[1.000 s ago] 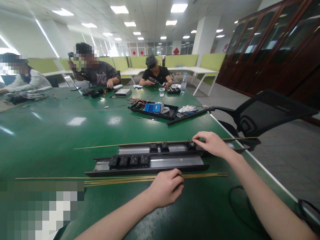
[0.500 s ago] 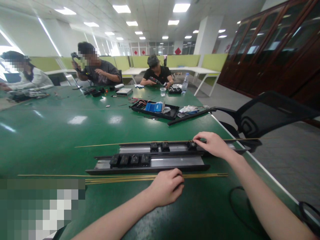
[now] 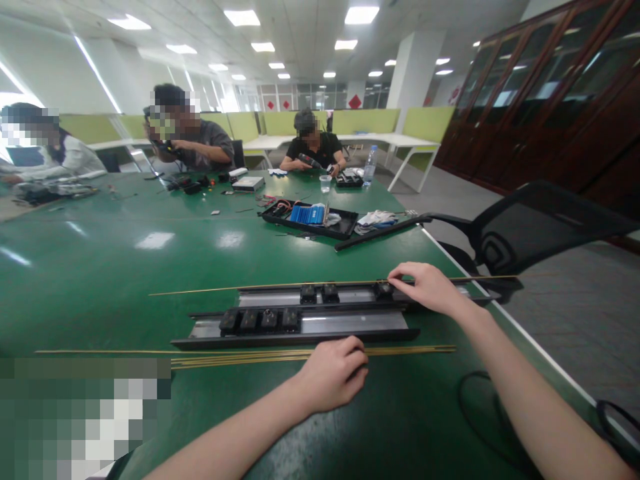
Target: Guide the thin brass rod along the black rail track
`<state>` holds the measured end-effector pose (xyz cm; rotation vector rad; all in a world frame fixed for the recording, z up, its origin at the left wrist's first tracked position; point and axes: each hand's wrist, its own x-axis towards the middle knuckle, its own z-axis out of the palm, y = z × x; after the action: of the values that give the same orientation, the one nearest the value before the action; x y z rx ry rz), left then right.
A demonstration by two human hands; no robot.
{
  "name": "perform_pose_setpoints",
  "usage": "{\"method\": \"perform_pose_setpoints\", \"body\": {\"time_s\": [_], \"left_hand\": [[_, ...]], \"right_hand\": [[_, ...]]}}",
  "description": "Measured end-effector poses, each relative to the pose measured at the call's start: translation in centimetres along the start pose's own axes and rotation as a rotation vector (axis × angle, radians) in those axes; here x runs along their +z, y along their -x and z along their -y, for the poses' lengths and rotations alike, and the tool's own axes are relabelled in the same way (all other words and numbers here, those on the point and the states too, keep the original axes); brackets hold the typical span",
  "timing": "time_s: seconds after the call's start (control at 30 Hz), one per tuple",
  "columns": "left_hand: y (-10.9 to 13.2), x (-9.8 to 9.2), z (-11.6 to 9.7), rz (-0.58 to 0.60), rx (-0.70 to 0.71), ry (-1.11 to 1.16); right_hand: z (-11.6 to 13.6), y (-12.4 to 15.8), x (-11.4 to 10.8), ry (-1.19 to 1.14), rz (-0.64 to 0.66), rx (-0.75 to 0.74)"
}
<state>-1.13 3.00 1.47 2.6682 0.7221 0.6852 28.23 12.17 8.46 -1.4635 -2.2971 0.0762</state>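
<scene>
My right hand (image 3: 423, 287) is closed, thumb and fingertips pinching a long thin brass-coloured rod (image 3: 200, 291) at the far rail. The rod lies along the rail's back edge and reaches past both sides of it. Under those fingertips is a black block (image 3: 383, 289); two more sit further left in the far metal rail (image 3: 355, 293). The nearer rail (image 3: 355, 325) carries several black blocks (image 3: 260, 321) toward its left. My left hand (image 3: 336, 373) rests on the table with curled fingers, across a bundle of similar rods (image 3: 240, 361). Its palm side is hidden, and no object shows in it.
Beyond the rails lies a black tray (image 3: 345, 230) with a blue stack of parts (image 3: 307, 214), gloves (image 3: 377, 220) and a black bar (image 3: 380, 233). A black chair (image 3: 540, 220) stands at the right table edge. Three people sit across the green table (image 3: 125, 267).
My right hand has shifted very slightly right along the rod. My left hand and the rails stay put. A person at the back left has lowered a hand toward the object they hold.
</scene>
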Motion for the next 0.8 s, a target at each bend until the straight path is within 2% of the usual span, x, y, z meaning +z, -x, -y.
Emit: {"method": "perform_pose_setpoints", "body": {"time_s": [0.8], "left_hand": [[-0.03, 0.07, 0.00, -0.004, 0.003, -0.025]], "right_hand": [[0.42, 0.03, -0.43, 0.006, -0.003, -0.007]]}}
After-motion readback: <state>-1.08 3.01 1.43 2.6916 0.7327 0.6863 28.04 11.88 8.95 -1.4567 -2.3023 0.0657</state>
